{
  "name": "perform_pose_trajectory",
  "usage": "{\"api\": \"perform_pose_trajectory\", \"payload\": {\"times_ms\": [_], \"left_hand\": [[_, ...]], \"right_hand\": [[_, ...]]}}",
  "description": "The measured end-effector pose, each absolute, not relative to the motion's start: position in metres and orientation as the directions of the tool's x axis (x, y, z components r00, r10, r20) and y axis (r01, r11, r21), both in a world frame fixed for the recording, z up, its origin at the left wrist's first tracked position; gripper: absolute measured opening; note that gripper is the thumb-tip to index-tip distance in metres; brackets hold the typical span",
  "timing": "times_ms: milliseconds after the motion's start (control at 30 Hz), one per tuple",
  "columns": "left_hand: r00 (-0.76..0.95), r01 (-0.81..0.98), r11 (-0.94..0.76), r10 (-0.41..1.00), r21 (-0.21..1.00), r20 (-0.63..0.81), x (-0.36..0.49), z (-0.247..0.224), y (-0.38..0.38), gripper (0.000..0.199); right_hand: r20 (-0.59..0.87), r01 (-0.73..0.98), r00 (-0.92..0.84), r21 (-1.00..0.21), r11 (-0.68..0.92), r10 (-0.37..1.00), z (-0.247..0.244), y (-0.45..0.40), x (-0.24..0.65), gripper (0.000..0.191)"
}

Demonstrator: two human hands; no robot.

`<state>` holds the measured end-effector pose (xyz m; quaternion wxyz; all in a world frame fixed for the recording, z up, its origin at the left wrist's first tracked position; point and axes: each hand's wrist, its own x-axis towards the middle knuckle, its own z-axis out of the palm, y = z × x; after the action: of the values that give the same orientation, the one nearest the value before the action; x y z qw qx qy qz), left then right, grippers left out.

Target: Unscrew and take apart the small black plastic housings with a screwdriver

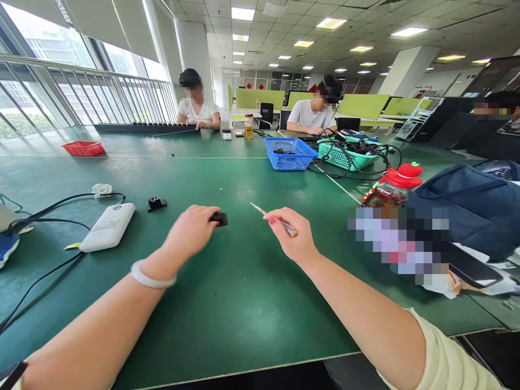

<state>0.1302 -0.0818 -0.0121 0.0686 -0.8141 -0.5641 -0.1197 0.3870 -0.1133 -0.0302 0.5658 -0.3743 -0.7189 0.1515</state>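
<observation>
Over the green table [244, 303], my left hand [190, 232] pinches a small black block-like part [219, 219], its far end poking out past the fingertips. A pale bangle circles that wrist. To the right, my right hand [293, 234] is closed around a thin screwdriver [288, 226] with a clear handle; its narrow tip points up and left, toward the gap between my hands. The tip and the black part are apart. Another small black part [156, 203] rests on the table, left of my left hand.
A white power bank [109, 227] with black cables lies left. Farther off are a red tray [83, 148], a blue basket [290, 154] and a green basket [351, 154] full of cables. A red-lidded bottle [392, 187] and dark blue bag [467, 203] stand right. Two people sit opposite.
</observation>
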Motion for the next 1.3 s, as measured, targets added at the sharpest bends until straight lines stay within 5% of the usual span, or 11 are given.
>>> {"api": "perform_pose_trajectory", "payload": {"times_ms": [200,533,967,1133,1300], "left_hand": [[0.529,0.812,-0.571,0.808,0.123,0.259,0.188,-0.031,-0.101,0.033],[0.515,0.736,-0.568,0.823,0.369,0.24,0.184,-0.051,-0.086,0.032],[0.523,0.716,-0.577,0.816,0.392,0.245,0.183,-0.051,-0.088,0.032],[0.527,0.709,-0.578,0.815,0.404,0.241,0.183,-0.05,-0.088,0.032],[0.51,0.719,-0.551,0.832,0.422,0.218,0.183,-0.05,-0.088,0.033]], "right_hand": [[0.808,0.368,-0.083,-0.519,0.771,0.583,-0.026,-0.123,0.387,0.045],[0.839,0.373,-0.435,-0.164,0.913,0.328,-0.028,-0.126,0.378,0.026],[0.662,0.361,-0.743,0.269,0.893,0.101,-0.036,-0.127,0.364,0.03],[0.642,0.323,-0.762,0.265,0.909,0.084,-0.034,-0.127,0.363,0.035],[0.766,0.404,-0.591,0.008,0.915,0.254,-0.027,-0.116,0.387,0.024]]}}
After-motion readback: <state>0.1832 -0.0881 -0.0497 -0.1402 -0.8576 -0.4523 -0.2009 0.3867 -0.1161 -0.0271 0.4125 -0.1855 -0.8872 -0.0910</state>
